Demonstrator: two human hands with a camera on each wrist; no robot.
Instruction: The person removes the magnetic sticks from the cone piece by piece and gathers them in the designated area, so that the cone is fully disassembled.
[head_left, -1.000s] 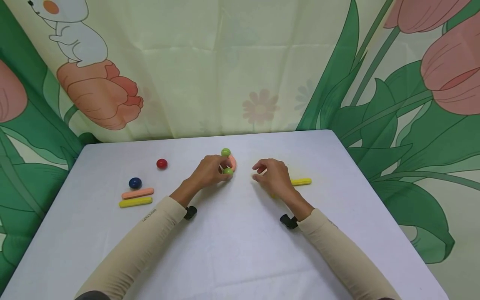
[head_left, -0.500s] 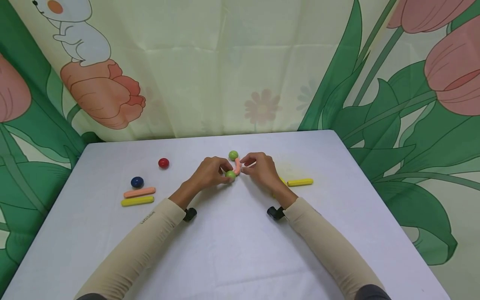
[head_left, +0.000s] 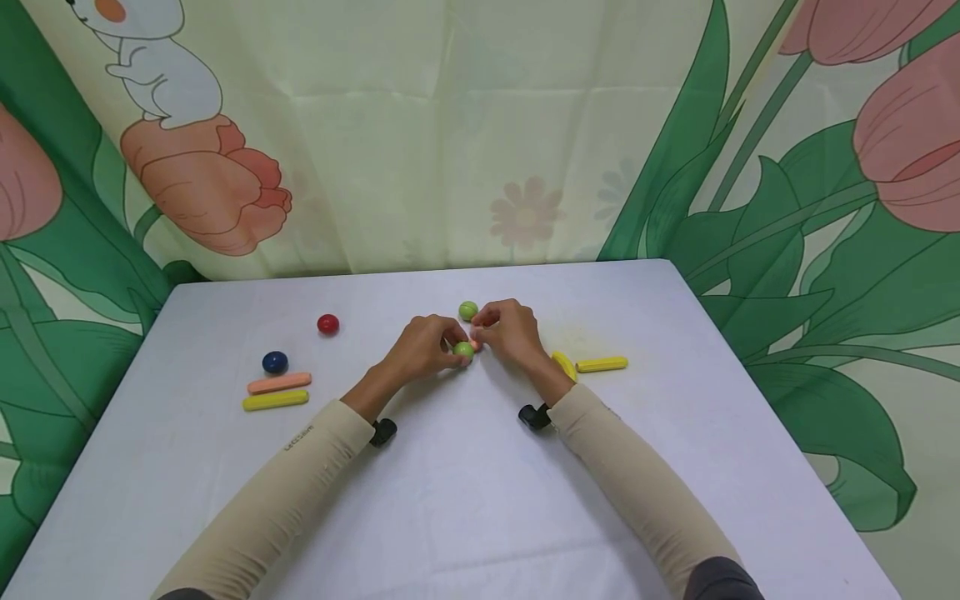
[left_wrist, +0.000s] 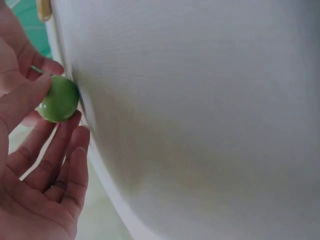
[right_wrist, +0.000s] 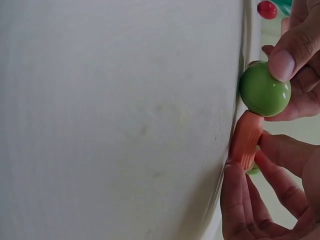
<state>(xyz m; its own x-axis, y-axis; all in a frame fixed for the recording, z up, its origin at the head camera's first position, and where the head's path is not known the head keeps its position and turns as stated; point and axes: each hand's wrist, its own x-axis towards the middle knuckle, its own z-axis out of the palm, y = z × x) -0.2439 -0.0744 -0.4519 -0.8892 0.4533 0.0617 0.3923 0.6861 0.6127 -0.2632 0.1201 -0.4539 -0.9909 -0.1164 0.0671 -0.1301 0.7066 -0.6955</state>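
My left hand (head_left: 422, 345) pinches a glossy green ball (right_wrist: 265, 90) at the table's middle, thumb on its near side in the right wrist view. My right hand (head_left: 512, 335) holds a curved salmon-pink stick (right_wrist: 245, 142) between thumb and fingers. One end of that stick meets the green ball. In the head view the right fingers hide most of the stick. Just behind the hands sits a second green ball (head_left: 468, 311), close to the right fingertips. The left wrist view shows the held ball (left_wrist: 60, 99) among fingers.
On the left of the white table (head_left: 450, 483) lie a red ball (head_left: 327, 325), a blue ball (head_left: 275, 362), a straight salmon stick (head_left: 279, 382) and a yellow stick (head_left: 275, 401). Beside the right wrist are a curved yellow piece (head_left: 565, 365) and another yellow stick (head_left: 602, 364).
My right hand has come leftward from beside the yellow pieces and taken hold of the curved salmon stick. The left hand keeps the green ball, shifted slightly right.
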